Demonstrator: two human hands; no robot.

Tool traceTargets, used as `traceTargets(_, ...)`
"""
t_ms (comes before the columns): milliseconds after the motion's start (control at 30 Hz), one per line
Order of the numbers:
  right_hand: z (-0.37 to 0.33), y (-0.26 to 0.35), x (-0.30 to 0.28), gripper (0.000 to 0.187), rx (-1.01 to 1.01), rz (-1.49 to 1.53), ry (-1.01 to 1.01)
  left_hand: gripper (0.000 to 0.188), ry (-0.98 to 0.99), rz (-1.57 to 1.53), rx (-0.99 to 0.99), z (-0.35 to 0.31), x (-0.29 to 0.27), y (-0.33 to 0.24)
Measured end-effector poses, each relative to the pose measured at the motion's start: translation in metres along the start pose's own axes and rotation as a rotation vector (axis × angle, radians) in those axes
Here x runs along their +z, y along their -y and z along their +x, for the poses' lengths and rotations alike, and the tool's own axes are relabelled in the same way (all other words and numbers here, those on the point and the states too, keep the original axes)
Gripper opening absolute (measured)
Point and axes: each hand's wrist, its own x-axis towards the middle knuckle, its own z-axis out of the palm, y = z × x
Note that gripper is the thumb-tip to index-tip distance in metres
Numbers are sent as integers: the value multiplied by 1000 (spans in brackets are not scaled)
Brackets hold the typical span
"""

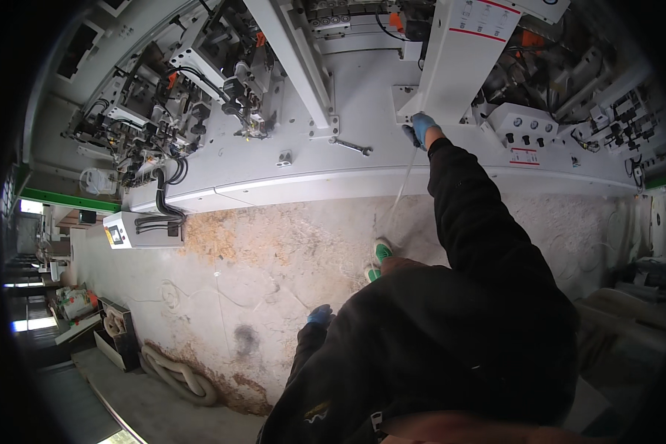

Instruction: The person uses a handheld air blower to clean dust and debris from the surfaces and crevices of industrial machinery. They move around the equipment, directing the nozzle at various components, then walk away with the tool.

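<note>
My right hand [422,132], in a blue glove, reaches out to the foot of a white machine column [462,55]. Its fingers look curled round something dark that I cannot make out. A thin pale hose or strip [405,181] hangs just below this hand, over the bed's edge toward the floor. On the white machine bed [274,166] to the left lies an open-ended wrench [351,146], apart from the hand. Low at my side hangs my left hand [320,316], also blue-gloved, over the floor; its fingers are too small and partly hidden to read.
Machine units with cables [226,89] stand at the left of the bed. A white gauge panel [522,124] sits right of the column. A control box [142,229] juts out at the front left. Thin line [222,300] and thick hose [177,374] lie on the floor.
</note>
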Motion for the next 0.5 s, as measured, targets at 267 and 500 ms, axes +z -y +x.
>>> traceTargets(267, -10, 15, 46, 36, 101, 84, 86, 32, -95, 417, 17, 2, -4, -78)
traceTargets(500, 13, 74, 111, 37, -103, -10, 265, 43, -117, 40, 116, -34, 4, -158)
